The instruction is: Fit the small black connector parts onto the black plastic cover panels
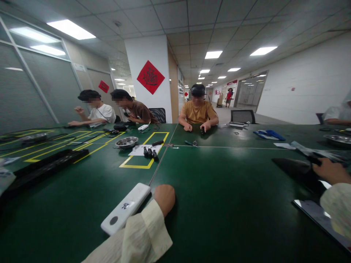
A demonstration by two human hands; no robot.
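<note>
My left hand (165, 199) rests on the green table as a rounded fist with its back toward me. Its fingers are tucked out of sight, so whether anything is inside cannot be seen. Beside it lies a white, rounded power-bank-like device (126, 208) marked 26, with a grey round spot. At the far right, my right hand (332, 171) is closed on the dark end of a black pouch-like bag (294, 170), lying across the tabletop. Below that hand is a flat dark glossy device like a tablet (319, 221), partly covered by my sleeve.
A long black tray (52, 166) lies left. Farther back are a metal bowl (126, 143), small black cylindrical parts (150, 152) on paper, pliers (191, 143) and a blue cloth item (269, 134). Several people sit around the table; one opposite (199, 111) holds a small black object.
</note>
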